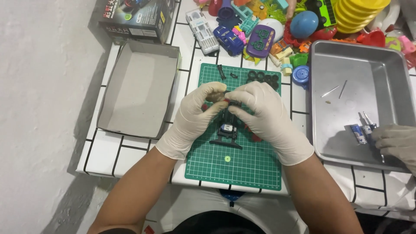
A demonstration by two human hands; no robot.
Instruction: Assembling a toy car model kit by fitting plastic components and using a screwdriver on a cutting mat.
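Both my hands wear cream rubber gloves and meet over a green cutting mat (242, 167). My left hand (195, 117) and my right hand (266, 115) pinch the front end of a small black toy car chassis (227, 132), which has a blue and white motor in its middle. Red parts show under my fingers. Several black tyres (263, 79) and two small black parts (222, 71) lie at the mat's far edge. A small green gear (227, 159) rests on the mat near me.
An open grey cardboard box (138, 91) lies left of the mat. A metal tray (359, 97) on the right holds thin rods and small tools, with another person's gloved hand (396, 143) on them. Colourful plastic toys (277, 26) crowd the far edge.
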